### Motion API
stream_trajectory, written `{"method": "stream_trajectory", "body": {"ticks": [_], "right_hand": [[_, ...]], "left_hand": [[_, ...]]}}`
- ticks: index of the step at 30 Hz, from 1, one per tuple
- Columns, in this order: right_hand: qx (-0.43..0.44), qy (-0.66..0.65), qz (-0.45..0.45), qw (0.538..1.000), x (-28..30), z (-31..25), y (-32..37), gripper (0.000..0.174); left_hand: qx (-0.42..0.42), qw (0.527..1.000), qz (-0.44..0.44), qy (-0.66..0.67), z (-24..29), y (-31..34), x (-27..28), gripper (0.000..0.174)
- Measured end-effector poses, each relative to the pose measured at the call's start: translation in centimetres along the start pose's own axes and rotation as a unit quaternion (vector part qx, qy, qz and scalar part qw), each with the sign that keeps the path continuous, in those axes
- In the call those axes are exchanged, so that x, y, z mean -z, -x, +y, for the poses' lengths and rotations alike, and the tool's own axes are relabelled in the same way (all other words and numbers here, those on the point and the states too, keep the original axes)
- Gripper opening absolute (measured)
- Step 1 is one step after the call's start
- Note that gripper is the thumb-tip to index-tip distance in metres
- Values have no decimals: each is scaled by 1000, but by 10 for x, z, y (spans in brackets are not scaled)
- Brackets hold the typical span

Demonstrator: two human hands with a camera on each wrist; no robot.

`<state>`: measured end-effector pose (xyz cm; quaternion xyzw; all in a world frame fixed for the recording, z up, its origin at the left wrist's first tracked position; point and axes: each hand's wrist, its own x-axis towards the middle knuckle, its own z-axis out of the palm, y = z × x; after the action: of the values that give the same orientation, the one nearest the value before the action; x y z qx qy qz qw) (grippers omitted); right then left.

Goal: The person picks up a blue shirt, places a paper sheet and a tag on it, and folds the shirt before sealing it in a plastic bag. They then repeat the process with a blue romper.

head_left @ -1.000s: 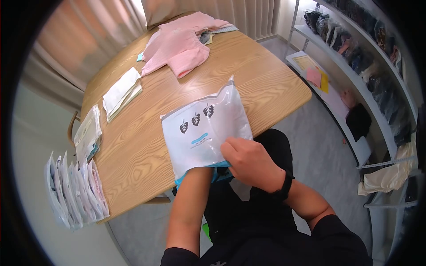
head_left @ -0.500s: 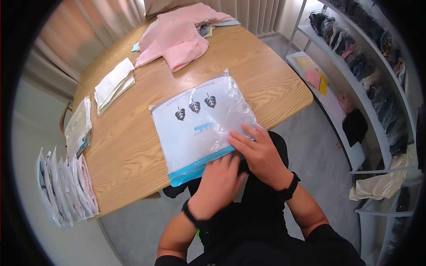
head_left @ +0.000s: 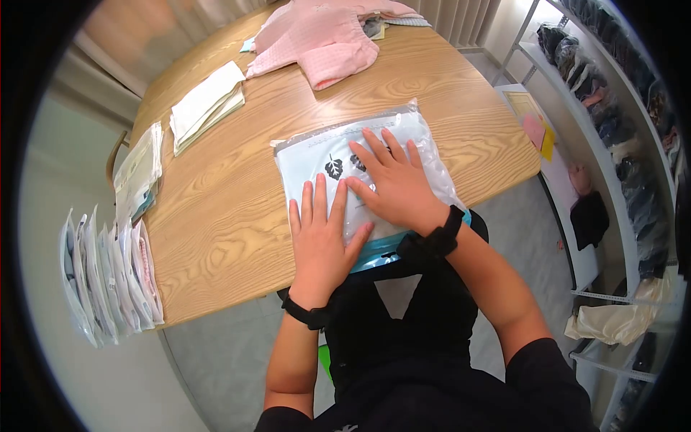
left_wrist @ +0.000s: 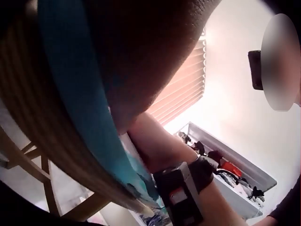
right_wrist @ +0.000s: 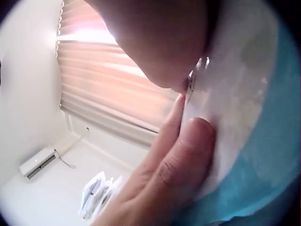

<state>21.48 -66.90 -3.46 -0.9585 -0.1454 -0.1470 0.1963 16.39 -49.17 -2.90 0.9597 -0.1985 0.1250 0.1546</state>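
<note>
In the head view a white-and-clear plastic packaging bag (head_left: 308, 153) with dark leaf prints lies flat on the wooden table's near edge. Its blue end strip (head_left: 371, 253) faces the person and reaches the edge. My left hand (head_left: 320, 241) rests flat on the bag's left half, fingers straight and pointing away. On the upper right part my right hand (head_left: 399, 183) lies flat with fingers spread, covering some of the leaf prints. The right wrist view shows the left thumb (right_wrist: 188, 146) against the bag's surface. The bag's contents are hidden.
A pink garment (head_left: 317, 39) lies at the table's far end. Folded white cloths (head_left: 205, 104) and flat bagged items (head_left: 140, 173) lie along the left side. Several filled bags (head_left: 111, 277) stand upright at the near left corner. Shelves of bagged clothes (head_left: 626, 158) stand at the right.
The left hand came out from the bag's near end and now lies on top. The right hand moved from the near right corner up onto the bag, which now lies flatter.
</note>
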Motion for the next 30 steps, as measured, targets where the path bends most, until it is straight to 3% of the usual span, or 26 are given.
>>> {"method": "stream_trajectory", "body": {"ticks": [10, 15, 16, 18, 19, 20, 21, 22, 23, 24, 26, 30], "right_hand": [[-19, 60, 18, 998, -3, -5, -13, 52], [-59, 45, -65, 995, 12, -12, -25, 51], [-57, 46, -59, 996, 10, -8, -22, 51], [54, -18, 66, 996, 1, 5, -2, 48], [75, -131, 78, 985, 25, -6, 10, 48], [84, -164, 97, 978, 39, -17, 28, 46], [75, -182, 114, 974, 48, -28, 50, 34], [107, -200, 80, 971, 52, -35, 75, 24], [103, -235, -29, 966, 60, -43, 99, 21], [143, -287, -21, 947, 53, -49, 114, 28], [74, -251, 40, 964, 50, -69, 124, 32], [17, -187, 50, 981, 42, -57, 116, 37]], "left_hand": [[-16, 1000, 2, 8, -6, 2, -4, 75], [-30, 999, 8, 26, -2, 4, 15, 82], [-47, 997, 1, 60, -1, 9, 22, 81], [-73, 993, -5, 90, -7, 18, 28, 81], [-96, 987, -9, 125, -12, 24, 29, 76], [-118, 980, -12, 162, -15, 28, 29, 72], [-124, 976, 19, 177, -12, 28, 34, 53], [-128, 975, 13, 181, -14, 28, 33, 53], [-136, 972, 31, 187, -17, 30, 32, 47], [-141, 970, 54, 193, -17, 31, 30, 41], [-140, 968, 86, 188, -5, 27, 38, 35], [-163, 964, 155, 139, 14, 27, 47, 32]]}}
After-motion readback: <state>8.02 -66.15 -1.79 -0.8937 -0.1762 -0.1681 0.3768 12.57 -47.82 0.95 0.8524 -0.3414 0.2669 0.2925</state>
